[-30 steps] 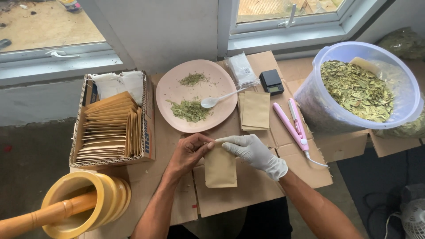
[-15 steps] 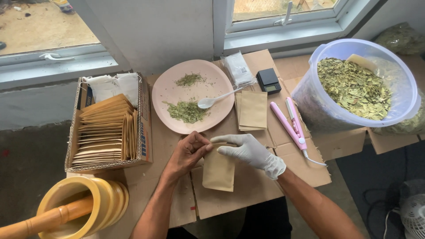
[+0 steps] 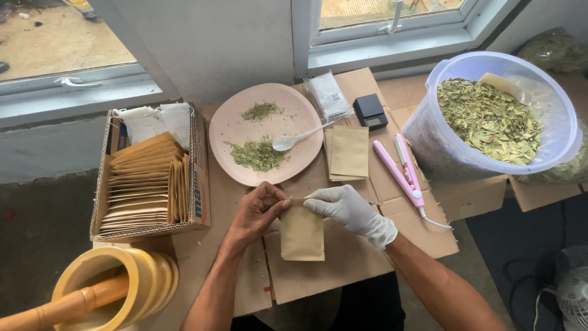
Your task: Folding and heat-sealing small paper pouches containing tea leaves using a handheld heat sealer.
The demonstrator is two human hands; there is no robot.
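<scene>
1. A yellow mortar with a wooden pestle stands nearest the camera, well to the left of the brown paper pouch.
2. The brown paper pouch lies flat on the cardboard sheet, its top edge lifted between both hands.
3. The bare left hand pinches the pouch's upper left corner between thumb and fingers.
4. The gloved right hand grips the pouch's upper right edge with its fingertips.
5. A pink flat-iron sealer lies to the right of the pouch, apart from it.
6. A stack of empty pouches lies just beyond the pouch.
7. A cardboard box of filled pouches sits left of the pouch.
8. A pink plate beyond the pouch carries dried green herb and a white spoon.
9. A small black scale sits beyond the stack.
10. A clear tub of dried leaves stands far right of the pouch.
</scene>
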